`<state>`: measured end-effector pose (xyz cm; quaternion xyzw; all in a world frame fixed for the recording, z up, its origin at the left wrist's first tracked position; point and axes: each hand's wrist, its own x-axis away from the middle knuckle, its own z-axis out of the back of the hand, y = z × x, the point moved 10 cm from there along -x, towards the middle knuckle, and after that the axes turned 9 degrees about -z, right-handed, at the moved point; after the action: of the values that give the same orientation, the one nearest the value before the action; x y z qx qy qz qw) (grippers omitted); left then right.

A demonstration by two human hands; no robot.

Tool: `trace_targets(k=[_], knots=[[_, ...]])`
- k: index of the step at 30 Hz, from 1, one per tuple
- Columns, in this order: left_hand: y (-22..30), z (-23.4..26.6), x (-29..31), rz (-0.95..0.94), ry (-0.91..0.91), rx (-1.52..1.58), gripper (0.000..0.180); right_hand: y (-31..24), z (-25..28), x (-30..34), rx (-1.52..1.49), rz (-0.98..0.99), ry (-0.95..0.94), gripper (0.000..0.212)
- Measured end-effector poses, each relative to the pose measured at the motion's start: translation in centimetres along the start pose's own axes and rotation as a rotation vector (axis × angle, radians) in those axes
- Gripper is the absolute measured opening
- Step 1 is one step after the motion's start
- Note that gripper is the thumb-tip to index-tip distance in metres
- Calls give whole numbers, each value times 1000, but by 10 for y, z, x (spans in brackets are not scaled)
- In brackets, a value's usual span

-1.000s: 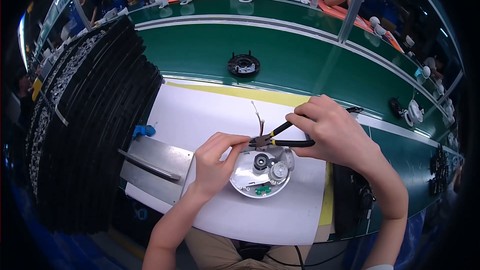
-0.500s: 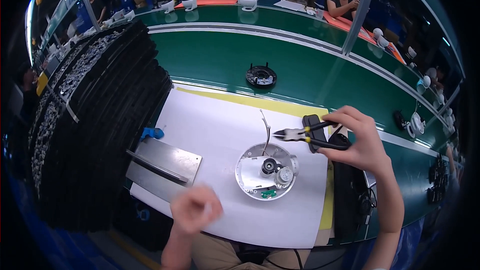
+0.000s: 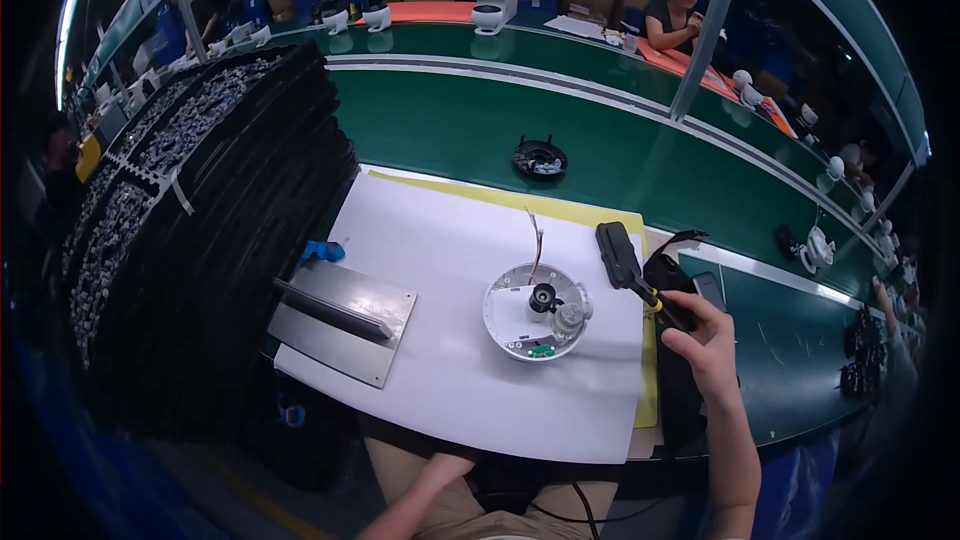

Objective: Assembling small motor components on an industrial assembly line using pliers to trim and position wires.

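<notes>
On the white sheet (image 3: 430,240) sits an open round white camera-like housing (image 3: 508,320). A black lens, a clear-topped round part, a small green board and upright thin wires show in it. To its right, my right hand (image 3: 712,345) is closed around wire cutters (image 3: 654,300) with dark handles and yellow bands. Their jaws point toward a black block-shaped object (image 3: 617,248) and are hard to make out against it. My left hand (image 3: 450,466) is low at the table's front edge, over my lap; its fingers are hidden.
A tall stack of black trays (image 3: 240,190) with small parts fills the left. Beside it lie a metal plate (image 3: 390,355) with a dark bar and a blue item (image 3: 325,251). A black round part (image 3: 540,158) rests on the green belt (image 3: 430,120). A phone (image 3: 709,287) lies at right.
The cutters in my right hand have moved right and down, away from the wires to beside the black block. My left hand has dropped from above the sheet to the front edge.
</notes>
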<state>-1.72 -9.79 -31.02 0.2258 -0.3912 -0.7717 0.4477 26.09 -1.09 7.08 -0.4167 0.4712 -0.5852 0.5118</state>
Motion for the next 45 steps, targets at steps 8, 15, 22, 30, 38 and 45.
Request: trace_targets(k=[8, 15, 22, 30, 38, 45], knots=[[198, 169, -37, 122, 11, 826, 38, 24, -16, 55, 403, 165, -3, 46], [192, 146, -136, 202, -17, 1166, 51, 37, -54, 79, 746, 334, -153, 49], [217, 201, -222, -66, 217, 1067, 52, 54, -74, 64, 768, 340, -92, 56], [163, 266, -383, -134, 361, 1061, 44, 59, -71, 57, 760, 343, -53, 58], [119, 247, -426, 135, 197, 956, 58, 65, -71, 62, 770, 344, -32, 60], [163, 313, -375, 60, 403, 416, 62, 59, -72, 60, 825, 385, 60, 65]])
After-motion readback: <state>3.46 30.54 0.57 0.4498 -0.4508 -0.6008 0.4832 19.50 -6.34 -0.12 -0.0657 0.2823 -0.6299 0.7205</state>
